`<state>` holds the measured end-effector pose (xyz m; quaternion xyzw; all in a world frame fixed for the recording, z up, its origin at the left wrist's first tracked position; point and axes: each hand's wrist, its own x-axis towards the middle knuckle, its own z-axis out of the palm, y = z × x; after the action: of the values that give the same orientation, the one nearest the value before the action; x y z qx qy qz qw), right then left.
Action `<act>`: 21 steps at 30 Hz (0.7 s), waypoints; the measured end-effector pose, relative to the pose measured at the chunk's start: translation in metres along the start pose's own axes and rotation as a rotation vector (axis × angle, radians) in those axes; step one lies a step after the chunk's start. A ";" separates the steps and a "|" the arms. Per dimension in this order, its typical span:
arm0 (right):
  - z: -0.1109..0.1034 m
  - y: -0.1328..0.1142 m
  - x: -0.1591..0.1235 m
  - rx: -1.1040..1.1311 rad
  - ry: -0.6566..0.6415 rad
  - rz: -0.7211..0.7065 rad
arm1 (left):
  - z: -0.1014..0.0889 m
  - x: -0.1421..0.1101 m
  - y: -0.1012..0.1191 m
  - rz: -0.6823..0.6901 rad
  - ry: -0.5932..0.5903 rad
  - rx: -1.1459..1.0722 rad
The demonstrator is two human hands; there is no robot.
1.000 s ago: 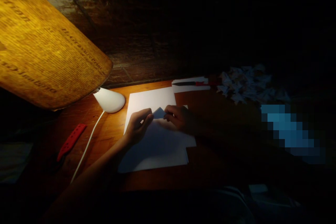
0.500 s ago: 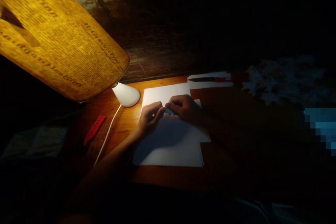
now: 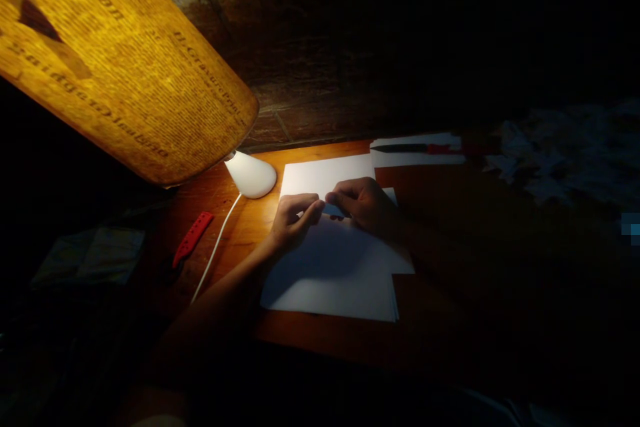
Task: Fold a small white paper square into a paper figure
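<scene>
**Right hand (image 3: 367, 203) pinches small paper (image 3: 333, 210)**

The paper is over the sheets (image 3: 345, 290), which reach from near the table's (image 3: 300, 332) back edge toward its front edge. The left hand (image 3: 295, 221) has thumb and fingertips drawn together at the paper's left end; whether they grip it, I cannot tell. The lamp (image 3: 253, 175) stands by the back edge, left of the sheets; the red tool (image 3: 193, 239) lies nearer the left edge.

Your light comes from the lamp shade (image 3: 150, 73) at left, glowing amber and brightening the far end of the paper (image 3: 325, 173). Shadow dulls it below your fingers (image 3: 314, 212), and your right side sinks into near-black.
</scene>
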<state>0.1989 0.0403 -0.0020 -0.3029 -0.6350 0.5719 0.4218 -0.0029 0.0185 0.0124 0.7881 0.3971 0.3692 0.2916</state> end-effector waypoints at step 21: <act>0.003 0.003 0.002 -0.068 0.028 0.006 | 0.001 0.001 -0.013 -0.107 0.007 -0.194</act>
<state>0.1947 0.0411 -0.0043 -0.3272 -0.6471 0.5470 0.4184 -0.0075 0.0258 0.0021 0.7324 0.4020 0.3924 0.3847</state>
